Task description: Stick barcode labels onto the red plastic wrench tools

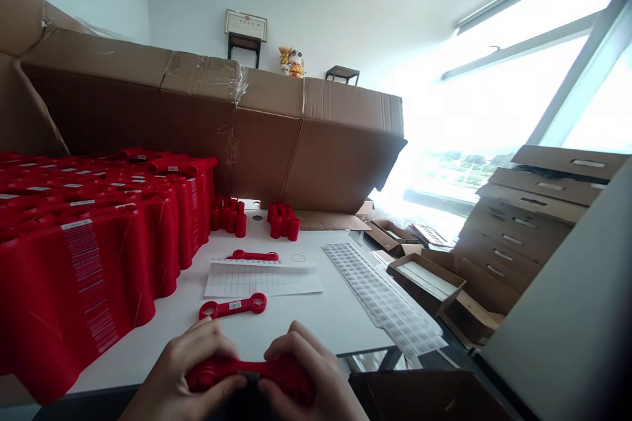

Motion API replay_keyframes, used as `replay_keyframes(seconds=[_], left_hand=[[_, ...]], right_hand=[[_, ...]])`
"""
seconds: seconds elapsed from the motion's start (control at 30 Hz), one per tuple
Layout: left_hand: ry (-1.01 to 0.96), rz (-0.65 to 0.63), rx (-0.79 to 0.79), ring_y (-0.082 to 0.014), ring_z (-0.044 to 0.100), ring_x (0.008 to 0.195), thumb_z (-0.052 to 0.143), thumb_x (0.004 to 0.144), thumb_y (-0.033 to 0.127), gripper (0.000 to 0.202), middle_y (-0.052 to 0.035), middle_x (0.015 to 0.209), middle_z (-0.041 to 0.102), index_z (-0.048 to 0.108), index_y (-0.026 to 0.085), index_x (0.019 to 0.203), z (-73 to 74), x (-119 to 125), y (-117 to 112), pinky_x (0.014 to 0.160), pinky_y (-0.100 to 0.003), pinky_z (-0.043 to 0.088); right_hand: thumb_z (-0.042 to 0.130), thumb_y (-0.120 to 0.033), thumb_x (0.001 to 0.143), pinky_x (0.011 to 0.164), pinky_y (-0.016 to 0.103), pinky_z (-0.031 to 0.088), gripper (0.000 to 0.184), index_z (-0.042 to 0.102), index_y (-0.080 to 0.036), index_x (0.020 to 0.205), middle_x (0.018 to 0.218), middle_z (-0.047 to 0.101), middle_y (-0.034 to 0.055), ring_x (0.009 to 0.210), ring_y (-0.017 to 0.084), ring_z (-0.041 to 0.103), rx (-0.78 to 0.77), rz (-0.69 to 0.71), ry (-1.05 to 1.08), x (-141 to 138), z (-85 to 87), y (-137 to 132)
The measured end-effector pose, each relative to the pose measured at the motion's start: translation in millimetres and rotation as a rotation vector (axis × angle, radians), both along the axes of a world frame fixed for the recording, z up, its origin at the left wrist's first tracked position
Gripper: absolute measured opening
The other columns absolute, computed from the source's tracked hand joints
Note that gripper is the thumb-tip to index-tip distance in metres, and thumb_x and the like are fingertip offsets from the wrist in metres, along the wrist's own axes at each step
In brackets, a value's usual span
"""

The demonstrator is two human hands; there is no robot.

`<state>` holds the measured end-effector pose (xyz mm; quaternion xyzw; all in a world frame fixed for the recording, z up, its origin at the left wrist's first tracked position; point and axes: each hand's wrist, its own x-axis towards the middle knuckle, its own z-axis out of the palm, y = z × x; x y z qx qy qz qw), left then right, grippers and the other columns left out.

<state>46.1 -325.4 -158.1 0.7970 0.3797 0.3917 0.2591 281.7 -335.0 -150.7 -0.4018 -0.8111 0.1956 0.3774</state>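
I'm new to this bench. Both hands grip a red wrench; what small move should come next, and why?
Probably free the right hand and reach for the label sheet: the held red wrench shows no label here, unlike the labelled wrench on the table.

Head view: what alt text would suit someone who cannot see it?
The person's left hand and right hand grip a red wrench by a white table. A second wrench lies beyond, near label sheets; stacked red wrenches fill the left.
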Motion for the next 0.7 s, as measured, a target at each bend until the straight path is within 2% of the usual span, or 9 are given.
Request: replay_keyframes(seconds=[0.07, 0.17, 0.3, 0.43, 0.53, 0.57, 0.6, 0.67, 0.7], left_hand=[[0.02, 0.027, -0.057, -0.0147, 0.067, 0.079, 0.068, 0.092, 0.024, 0.012, 0.0013, 0.081, 0.066, 0.066, 0.023, 0.08, -6.4, 3.1, 2.0, 0.07, -0.019, 0.051], [0.044, 0.049, -0.086, -0.0164, 0.065, 0.08, 0.067, 0.092, 0.024, 0.01, -0.0001, 0.084, 0.066, 0.068, 0.024, 0.082, -17.0, 8.3, 4.8, 0.07, -0.022, 0.049], [0.039, 0.064, -0.123, -0.0194, 0.063, 0.084, 0.062, 0.091, 0.022, 0.011, -0.0023, 0.086, 0.065, 0.066, 0.022, 0.081, -27.1, 17.6, 11.0, 0.07, -0.025, 0.047], [-0.013, 0.089, -0.301, -0.0213, 0.061, 0.082, 0.066, 0.086, 0.027, 0.012, -0.0033, 0.085, 0.065, 0.064, 0.02, 0.076, -34.8, 21.8, 22.5, 0.07, -0.029, 0.045], [-0.06, 0.117, -0.426, -0.0226, 0.062, 0.079, 0.072, 0.082, 0.036, 0.019, -0.0039, 0.081, 0.067, 0.067, 0.019, 0.077, -42.5, 16.5, 35.5, 0.07, -0.031, 0.046], [-0.074, 0.121, -0.457, -0.0229, 0.063, 0.079, 0.073, 0.081, 0.04, 0.022, -0.0043, 0.081, 0.069, 0.068, 0.018, 0.077, -45.1, 13.2, 40.0, 0.07, -0.031, 0.047], [-0.092, 0.126, -0.485, -0.0229, 0.064, 0.079, 0.076, 0.08, 0.042, 0.025, -0.0045, 0.081, 0.07, 0.068, 0.018, 0.077, -47.4, 9.5, 44.2, 0.07, -0.031, 0.048], [-0.132, 0.145, -0.542, -0.0199, 0.062, 0.069, 0.08, 0.075, 0.047, 0.033, -0.0019, 0.074, 0.068, 0.067, 0.018, 0.082, -50.3, 1.4, 51.4, 0.062, -0.029, 0.047], [-0.151, 0.158, -0.568, -0.0174, 0.057, 0.06, 0.081, 0.073, 0.05, 0.038, 0.0009, 0.068, 0.064, 0.065, 0.019, 0.086, -50.8, -2.7, 54.4, 0.055, -0.028, 0.044]], right_hand=[[0.073, -0.012, 0.08, 0.072, 0.026, 0.048, 0.018, 0.068, -0.022, 0.093, 0.091, 0.062, 0.0017, 0.082, 0.017, 0.062, -0.136, -0.004, -0.062, -1.4, 1.7, 0.6], [0.075, -0.014, 0.081, 0.076, 0.027, 0.047, 0.012, 0.071, -0.022, 0.089, 0.093, 0.062, 0.0015, 0.088, 0.018, 0.062, -0.23, -0.023, -0.098, -4.6, 2.4, 3.4], [0.072, -0.013, 0.086, 0.076, 0.027, 0.045, 0.01, 0.069, -0.022, 0.084, 0.088, 0.064, 0.0002, 0.09, 0.018, 0.061, -0.21, -0.022, -0.102, -7.4, -4.4, 11.9], [0.069, -0.01, 0.087, 0.072, 0.028, 0.044, 0.014, 0.067, -0.02, 0.078, 0.083, 0.065, 0.0002, 0.085, 0.018, 0.061, -0.167, -0.045, -0.152, -10.4, -17.0, 21.0], [0.068, -0.015, 0.093, 0.079, 0.031, 0.046, 0.008, 0.071, -0.021, 0.09, 0.092, 0.07, 0.0021, 0.091, 0.021, 0.064, -0.176, -0.102, -0.202, -18.3, -26.0, 26.7], [0.07, -0.016, 0.092, 0.084, 0.032, 0.047, 0.009, 0.072, -0.022, 0.098, 0.098, 0.072, 0.0025, 0.096, 0.022, 0.064, -0.175, -0.114, -0.222, -22.1, -27.9, 28.5], [0.074, -0.017, 0.089, 0.088, 0.033, 0.047, 0.018, 0.072, -0.023, 0.107, 0.103, 0.073, 0.0024, 0.101, 0.023, 0.064, -0.168, -0.118, -0.247, -26.1, -28.8, 30.5], [0.08, -0.017, 0.084, 0.094, 0.034, 0.047, 0.03, 0.071, -0.024, 0.112, 0.106, 0.075, 0.0012, 0.105, 0.024, 0.064, -0.134, -0.102, -0.312, -34.3, -27.1, 35.4], [0.081, -0.017, 0.083, 0.096, 0.034, 0.047, 0.029, 0.072, -0.024, 0.11, 0.105, 0.076, 0.0005, 0.105, 0.023, 0.065, -0.106, -0.089, -0.363, -38.2, -24.3, 38.5]])
